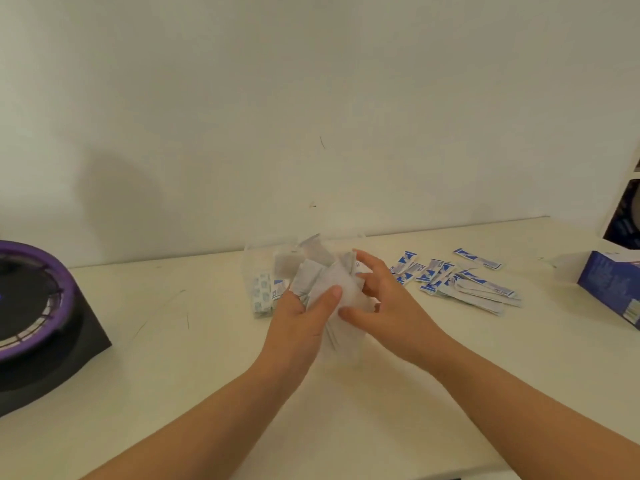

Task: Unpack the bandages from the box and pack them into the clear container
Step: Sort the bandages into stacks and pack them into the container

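This looks to me like a room in a home. I work at a plain white desk (173,358) set against a bare, scuffed white wall (311,98). A round black-and-purple gadget (38,306) sits at the frame's left edge, and a white cubby shelf (632,173) shows at the upper right.

Purple-rimmed black device (31,306) — left, on white table (173,358).

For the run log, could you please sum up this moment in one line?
left hand: grips bandage bundle | right hand: holds same | clear container: partly filled | loose bandages: on table
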